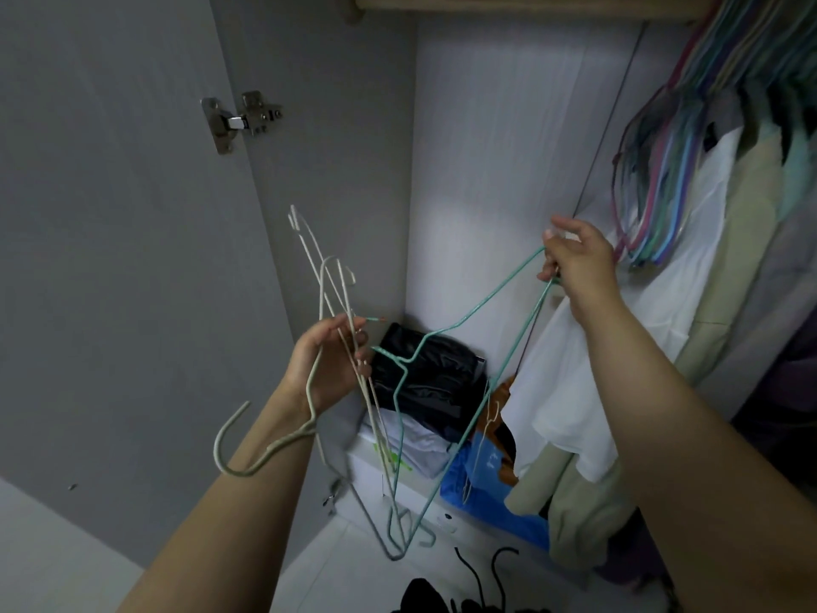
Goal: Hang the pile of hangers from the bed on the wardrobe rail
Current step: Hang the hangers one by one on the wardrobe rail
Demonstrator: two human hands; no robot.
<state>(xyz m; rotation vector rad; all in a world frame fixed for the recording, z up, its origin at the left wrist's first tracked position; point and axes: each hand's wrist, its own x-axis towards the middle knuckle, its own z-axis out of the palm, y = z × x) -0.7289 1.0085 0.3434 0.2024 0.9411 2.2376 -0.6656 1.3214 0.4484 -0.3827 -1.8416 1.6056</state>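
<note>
Green hanger [446, 342], pinched at one corner by right hand [579, 263], hook tangled among pale hangers [340, 329] gripped in left hand [327, 365]: to be drawn free gently, then hooked onto rail [530, 4] above.

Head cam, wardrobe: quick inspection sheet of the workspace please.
Surface: wardrobe floor, pale, partly covered.
Job's things: cream wire hangers bunched in left hand; teal hanger pinched at a corner by right hand, its hook end near the left hand; coloured hangers already on the rail, upper right.
Clutter: black bag, folded clothes, blue bag at the bottom.
Grippers: both hands gripping hangers.
Cables: nothing seen.
Surroundings: open grey door with hinge; hung garments on the right.
</note>
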